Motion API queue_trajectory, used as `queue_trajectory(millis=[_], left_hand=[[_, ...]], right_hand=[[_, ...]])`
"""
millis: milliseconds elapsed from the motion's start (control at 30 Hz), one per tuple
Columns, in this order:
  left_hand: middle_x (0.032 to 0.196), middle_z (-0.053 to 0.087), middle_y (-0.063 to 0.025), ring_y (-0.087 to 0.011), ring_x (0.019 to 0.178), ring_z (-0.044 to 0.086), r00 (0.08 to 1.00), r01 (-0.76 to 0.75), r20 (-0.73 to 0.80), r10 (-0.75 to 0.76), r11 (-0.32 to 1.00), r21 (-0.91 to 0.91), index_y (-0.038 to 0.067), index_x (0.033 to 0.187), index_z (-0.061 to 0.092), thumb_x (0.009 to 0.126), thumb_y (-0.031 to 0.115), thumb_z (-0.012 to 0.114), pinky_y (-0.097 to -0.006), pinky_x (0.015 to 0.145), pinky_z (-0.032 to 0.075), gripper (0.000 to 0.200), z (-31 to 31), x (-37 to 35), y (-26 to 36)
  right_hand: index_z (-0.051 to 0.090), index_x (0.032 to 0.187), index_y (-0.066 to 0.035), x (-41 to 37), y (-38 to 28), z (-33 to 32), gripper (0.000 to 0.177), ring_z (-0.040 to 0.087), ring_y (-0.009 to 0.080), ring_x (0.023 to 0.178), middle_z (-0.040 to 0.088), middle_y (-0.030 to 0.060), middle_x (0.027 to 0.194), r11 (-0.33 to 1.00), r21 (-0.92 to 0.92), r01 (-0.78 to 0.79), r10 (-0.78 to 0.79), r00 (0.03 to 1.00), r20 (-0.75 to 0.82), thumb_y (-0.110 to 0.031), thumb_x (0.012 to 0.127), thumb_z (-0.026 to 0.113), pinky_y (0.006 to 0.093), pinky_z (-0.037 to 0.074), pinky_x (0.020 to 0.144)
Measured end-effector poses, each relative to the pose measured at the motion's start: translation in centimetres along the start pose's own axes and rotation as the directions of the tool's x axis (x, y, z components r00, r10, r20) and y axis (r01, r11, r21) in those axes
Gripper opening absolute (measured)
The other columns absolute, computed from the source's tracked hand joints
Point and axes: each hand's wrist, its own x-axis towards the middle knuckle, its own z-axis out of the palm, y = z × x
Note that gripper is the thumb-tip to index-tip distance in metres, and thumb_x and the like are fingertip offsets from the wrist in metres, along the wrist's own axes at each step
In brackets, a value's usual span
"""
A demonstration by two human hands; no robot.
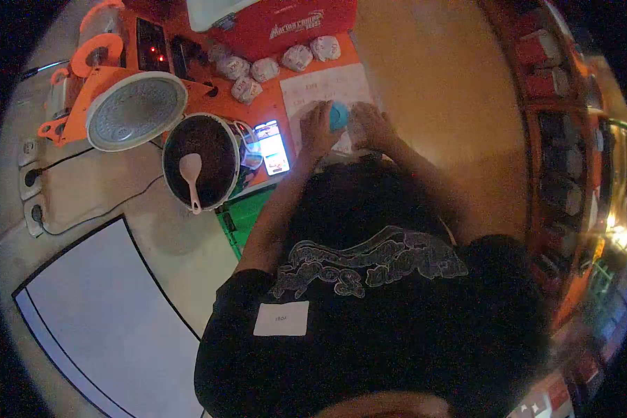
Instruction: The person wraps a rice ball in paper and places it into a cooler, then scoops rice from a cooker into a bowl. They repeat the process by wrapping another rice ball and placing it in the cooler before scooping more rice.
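A small round blue thing [338, 116], perhaps a cup or mould, sits between my two hands over a sheet of white printed wrapping paper [324, 83]. My left hand [316, 129] has its fingers curled against the left side of the blue thing. On the other side, my right hand [370, 128] lies low over the paper with bent fingers; blur hides whether it grips the paper. Just beyond the sheet are several round paper-wrapped bundles [297, 58].
Left of my arm, a lit phone [275, 148] stands beside a deep pot [209, 139] holding a pale pink rice paddle [191, 174]. Its lid [138, 111] is tilted up behind. A red cooler box [285, 28] stands at the back. Cords run to wall sockets [31, 177].
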Motion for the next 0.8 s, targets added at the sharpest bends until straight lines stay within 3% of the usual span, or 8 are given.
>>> queue_trajectory(millis=[200,267,333,467,567,633,700,800], left_hand=[[0.13,0.048,-0.0252,-0.0397,0.119,0.048,0.924,0.096,-0.335,-0.185,0.959,-0.265,-0.004,0.137,0.031,0.069,0.037,0.081,-0.0497,0.099,0.038,0.094,-6.1,1.2,0.8],[0.133,0.044,-0.0275,-0.0402,0.122,0.046,0.765,0.372,-0.421,-0.488,0.868,-0.329,-0.006,0.142,0.018,0.069,0.046,0.079,-0.0501,0.102,0.035,0.108,-5.8,2.8,-4.0],[0.128,0.047,-0.0268,-0.0417,0.114,0.051,0.57,0.539,-0.607,-0.554,0.809,-0.234,-0.006,0.131,0.034,0.073,0.036,0.076,-0.0486,0.094,0.042,0.084,-5.1,4.7,-8.7],[0.129,0.046,-0.0261,-0.0401,0.116,0.049,0.6,0.661,-0.593,-0.537,0.751,-0.011,-0.006,0.132,0.034,0.074,0.039,0.076,-0.0487,0.094,0.042,0.084,-5.6,5.5,-13.4],[0.134,0.042,-0.0293,-0.0427,0.125,0.042,0.649,0.647,-0.677,-0.347,0.719,0.252,-0.005,0.142,0.023,0.069,0.05,0.077,-0.0516,0.101,0.035,0.106,-6.0,5.4,-11.6],[0.123,0.053,-0.0245,-0.0412,0.118,0.048,0.877,0.148,-0.444,-0.185,0.982,-0.117,0.0,0.131,0.044,0.073,0.051,0.073,-0.0566,0.098,0.034,0.082,-5.5,2.8,-8.1],[0.113,0.06,-0.0166,-0.0369,0.109,0.054,0.972,0.106,0.215,-0.096,0.994,-0.034,0.006,0.118,0.057,0.075,0.045,0.072,-0.0583,0.094,0.033,0.06,-5.7,0.3,-4.9],[0.098,0.065,-0.0159,-0.0337,0.1,0.059,0.99,-0.117,0.099,0.101,0.979,0.169,0.004,0.107,0.062,0.085,0.034,0.066,-0.0457,0.092,0.042,0.037,-6.8,-3.7,0.9]], right_hand=[[0.046,0.131,-0.008,-0.7,0.2,-2.3,0.073,0.041,0.0325,0.128,0.044,0.0123,0.138,0.996,0.087,0.023,-0.025,1.0,0.017,-0.039,0.071,0.075,0.054,0.04,0.098],[0.055,0.123,-0.009,-0.6,3.4,1.6,0.061,0.046,0.032,0.123,0.05,0.0118,0.131,0.981,0.171,0.095,-0.098,0.995,0.011,-0.038,0.072,0.073,0.0526,0.042,0.096],[0.066,0.11,-0.013,-1.0,4.9,4.0,0.041,0.056,0.0277,0.111,0.063,0.0093,0.116,0.919,0.096,0.382,-0.374,0.923,-0.092,-0.027,0.072,0.073,0.0388,0.045,0.094],[0.068,0.102,-0.014,-1.6,2.7,1.5,0.031,0.058,0.0259,0.107,0.066,0.0064,0.107,0.888,0.418,0.193,-0.183,0.981,-0.064,-0.023,0.072,0.07,0.0397,0.047,0.09],[0.07,0.092,-0.014,-0.6,3.4,1.1,0.021,0.062,0.0257,0.099,0.067,0.0071,0.101,0.979,0.026,0.201,-0.199,0.979,-0.045,-0.023,0.073,0.069,0.0406,0.049,0.085],[0.069,0.09,-0.011,-0.2,3.5,0.3,0.017,0.064,0.0273,0.092,0.068,0.0093,0.098,0.967,0.067,0.245,-0.248,0.968,0.039,-0.022,0.078,0.064,0.0419,0.05,0.081],[0.069,0.09,-0.01,0.1,4.2,0.4,0.017,0.064,0.0279,0.091,0.067,0.011,0.097,0.937,0.276,0.213,-0.223,0.975,0.005,-0.022,0.08,0.063,0.0414,0.05,0.082],[0.068,0.092,-0.007,0.7,4.6,-0.6,0.017,0.064,0.0274,0.091,0.067,0.013,0.097,0.855,0.491,0.166,-0.194,0.981,0.006,-0.021,0.085,0.06,0.0401,0.049,0.084]])
